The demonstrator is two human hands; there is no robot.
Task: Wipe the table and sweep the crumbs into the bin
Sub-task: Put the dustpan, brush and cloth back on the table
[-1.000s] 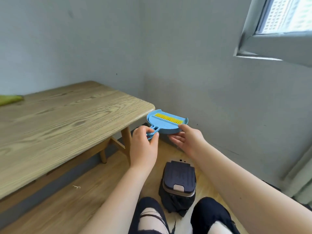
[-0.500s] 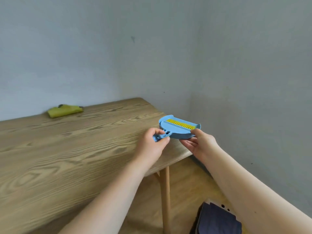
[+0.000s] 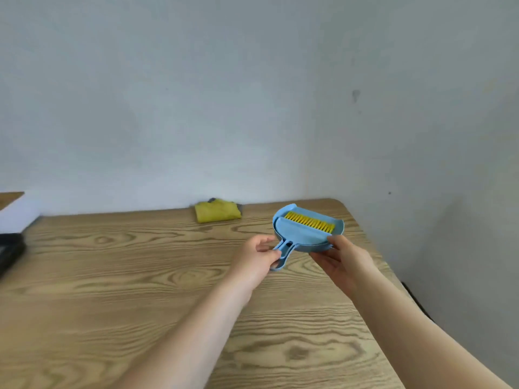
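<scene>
Both hands grip the blue dustpan set [image 3: 304, 234] above the table [image 3: 140, 290]: left hand [image 3: 257, 258] pinching the handle, right hand [image 3: 341, 262] cupping the rim. Tilt it and the brush probably slides out.

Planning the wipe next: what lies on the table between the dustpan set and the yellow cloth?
Only bare wood, in the head view: the yellow cloth lies by the wall, the dustpan set held apart from it.
</scene>
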